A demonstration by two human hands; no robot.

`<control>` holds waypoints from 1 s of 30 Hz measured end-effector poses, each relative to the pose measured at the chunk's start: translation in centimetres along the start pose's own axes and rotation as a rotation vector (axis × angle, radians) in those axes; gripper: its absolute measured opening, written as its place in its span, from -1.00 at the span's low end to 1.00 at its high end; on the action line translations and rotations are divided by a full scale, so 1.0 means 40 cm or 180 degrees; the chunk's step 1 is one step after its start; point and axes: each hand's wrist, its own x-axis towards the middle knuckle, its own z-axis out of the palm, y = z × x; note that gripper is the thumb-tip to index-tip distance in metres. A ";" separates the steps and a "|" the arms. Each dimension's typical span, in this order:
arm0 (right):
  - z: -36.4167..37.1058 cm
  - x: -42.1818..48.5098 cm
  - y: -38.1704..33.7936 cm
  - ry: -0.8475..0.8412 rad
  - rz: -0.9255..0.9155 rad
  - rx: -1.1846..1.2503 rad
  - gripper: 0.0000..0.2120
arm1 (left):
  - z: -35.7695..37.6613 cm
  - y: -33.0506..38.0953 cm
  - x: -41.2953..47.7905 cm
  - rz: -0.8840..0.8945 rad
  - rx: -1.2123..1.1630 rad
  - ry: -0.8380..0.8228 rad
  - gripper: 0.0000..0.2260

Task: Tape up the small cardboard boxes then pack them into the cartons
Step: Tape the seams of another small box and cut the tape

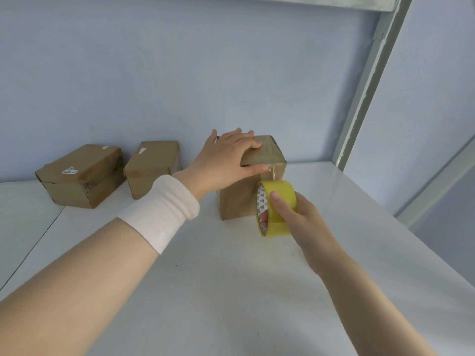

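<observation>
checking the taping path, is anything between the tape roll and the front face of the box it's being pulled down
Nothing visible. The tape roll in the right hand hangs just in front of the box; the left hand rests on top, clear of that face.

Near tabletop (pixel 205 291) open; two boxes (pixel 84 176) block back left

Brown cardboard box (pixel 267 158) upright under left hand (pixel 226 160), top taped, clear strip running down its front to yellow tape roll (pixel 276 208) gripped in right hand (pixel 298 217). Two more boxes (pixel 82 176) (pixel 153 168) lie well left of left hand, labelled.
</observation>
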 end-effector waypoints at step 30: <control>0.053 0.080 -0.007 0.0097 -0.0377 0.0101 -0.77 | 0.033 -0.041 0.090 -0.0014 -0.0560 0.0175 -0.67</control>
